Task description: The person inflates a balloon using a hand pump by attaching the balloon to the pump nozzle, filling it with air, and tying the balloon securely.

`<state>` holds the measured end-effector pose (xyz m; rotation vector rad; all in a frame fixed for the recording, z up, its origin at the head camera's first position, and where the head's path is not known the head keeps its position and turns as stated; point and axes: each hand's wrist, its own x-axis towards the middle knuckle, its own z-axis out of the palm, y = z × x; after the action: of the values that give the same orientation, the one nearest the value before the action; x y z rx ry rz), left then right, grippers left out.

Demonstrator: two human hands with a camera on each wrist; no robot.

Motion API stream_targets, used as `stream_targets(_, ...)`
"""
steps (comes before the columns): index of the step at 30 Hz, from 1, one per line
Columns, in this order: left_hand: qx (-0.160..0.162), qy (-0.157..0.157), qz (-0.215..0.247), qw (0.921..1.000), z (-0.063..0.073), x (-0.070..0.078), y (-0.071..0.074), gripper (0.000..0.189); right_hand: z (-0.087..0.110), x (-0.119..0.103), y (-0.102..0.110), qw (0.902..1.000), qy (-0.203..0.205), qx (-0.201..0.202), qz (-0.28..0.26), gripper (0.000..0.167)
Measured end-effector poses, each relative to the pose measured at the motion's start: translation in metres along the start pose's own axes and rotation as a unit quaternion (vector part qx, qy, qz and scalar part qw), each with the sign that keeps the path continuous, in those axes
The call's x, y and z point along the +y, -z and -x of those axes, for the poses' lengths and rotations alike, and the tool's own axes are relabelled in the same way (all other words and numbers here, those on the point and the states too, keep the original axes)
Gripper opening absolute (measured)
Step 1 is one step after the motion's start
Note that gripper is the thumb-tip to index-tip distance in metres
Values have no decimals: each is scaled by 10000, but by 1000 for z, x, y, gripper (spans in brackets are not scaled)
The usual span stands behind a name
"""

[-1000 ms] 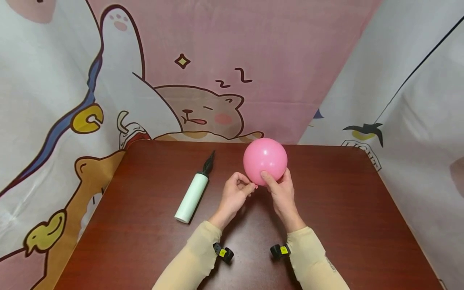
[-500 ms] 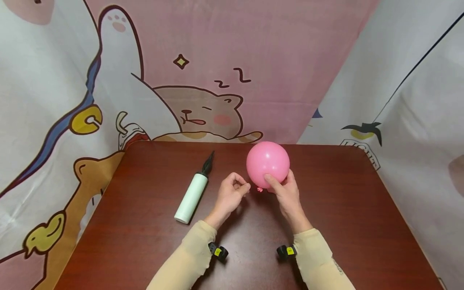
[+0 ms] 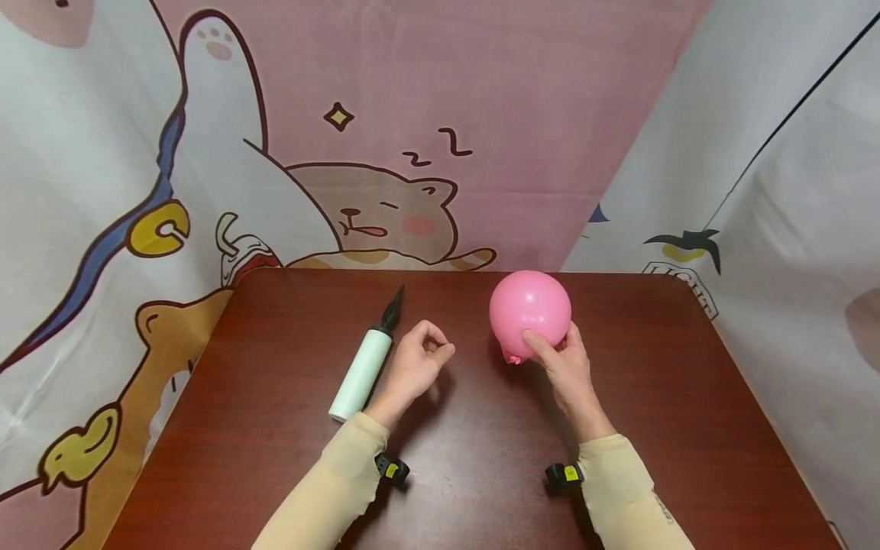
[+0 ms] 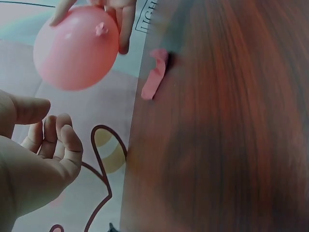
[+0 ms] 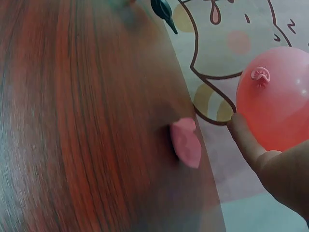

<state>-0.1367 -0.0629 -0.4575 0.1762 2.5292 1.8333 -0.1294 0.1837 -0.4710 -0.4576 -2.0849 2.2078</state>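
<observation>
A round, inflated pink balloon [image 3: 529, 305] is held up above the far part of the table by my right hand [image 3: 569, 376], thumb on its near side. Its knotted neck [image 5: 260, 75] hangs free, toward my left. Apart from the balloon, my left hand [image 3: 414, 365] hovers beside the pump, fingers loosely curled around nothing. Both wrist views show a limp, flat pink balloon [image 4: 155, 77] lying on the table; in the head view it is hidden, apparently behind the inflated one.
A pale green hand pump [image 3: 362, 374] with a black nozzle [image 3: 393, 312] lies left of my left hand. Under everything is a dark reddish-brown wooden table [image 3: 474, 489]. A printed cartoon cloth [image 3: 550, 114] hangs behind its far edge.
My left hand has let go of the balloon's neck and moved left toward the pump. My right hand has carried the inflated balloon to the right.
</observation>
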Motion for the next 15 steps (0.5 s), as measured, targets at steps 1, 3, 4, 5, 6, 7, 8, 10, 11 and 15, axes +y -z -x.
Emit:
stream_targets(1, -27, -24, -45, 10000, 0, -1, 2, 13, -1, 0, 2, 10000, -8, 22, 53, 76)
stream_targets(3, -72, -65, -109, 9999, -1, -1, 7, 13, -2, -1, 7, 9998, -23, 54, 174, 77)
stream_targets(4, -82, -108, -132, 9998, -1, -1, 10, 13, -3, -1, 10, 9997, -27, 58, 233, 77)
stream_targets(5, -78, -173, -162, 9997, -2, -2, 12, 12, -4, -1, 12, 9996, -21, 66, 285, 78)
stream_targets(6, -67, -262, -195, 9994, -2, -3, 14, 12, -5, -1, 15, 9993, -15, 73, 358, 78)
stream_targets(7, -52, -343, -251, 9991, -3, -4, 16, 13, -5, -1, 18, 9991, -2, 79, 407, 79)
stream_targets(8, -29, -409, -321, 9986, -3, -4, 18, 13, -6, -1, 20, 9989, 13, 89, 470, 79)
stream_targets(10, 22, -591, -531, 9968, -4, -6, 23, 13, -7, -1, 26, 9979, 65, 117, 636, 80)
stream_targets(11, 43, -686, -670, 9954, -4, -8, 26, 13, -8, -1, 29, 9970, 86, 126, 755, 81)
stream_targets(15, 39, -871, -1089, 9902, -5, -12, 36, 12, -10, -2, 42, 9931, 138, 113, 1160, 86)
